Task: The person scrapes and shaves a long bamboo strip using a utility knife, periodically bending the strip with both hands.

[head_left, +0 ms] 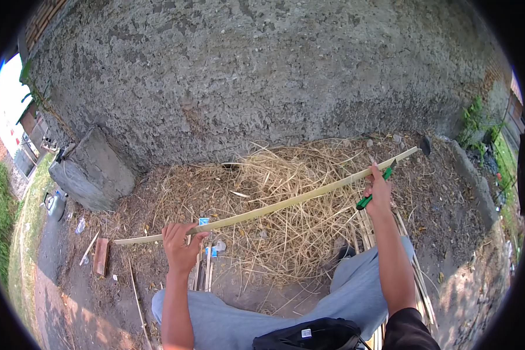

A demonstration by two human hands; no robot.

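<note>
A long, pale bamboo strip [291, 201] stretches across in front of me, slanting up to the right. Near its left end, my left hand [182, 245] pinches it between thumb and fingers. My right hand [379, 189] grips a green utility knife [364, 202], its dark end pointing up to the right beside the strip. The right hand's raised fingers also touch the strip near its right end. Below the strip lies a heap of straw-like bamboo shavings [286, 239] on the dirt.
A rough grey wall [262, 76] rises ahead. To the left stand a concrete block [99, 172] and a kettle [55, 205]; a brick [101, 256] lies nearer. More bamboo strips [207, 268] lie by my legs, close to a blue-and-white packet [211, 252]. A black bag [309, 335] rests at my lap.
</note>
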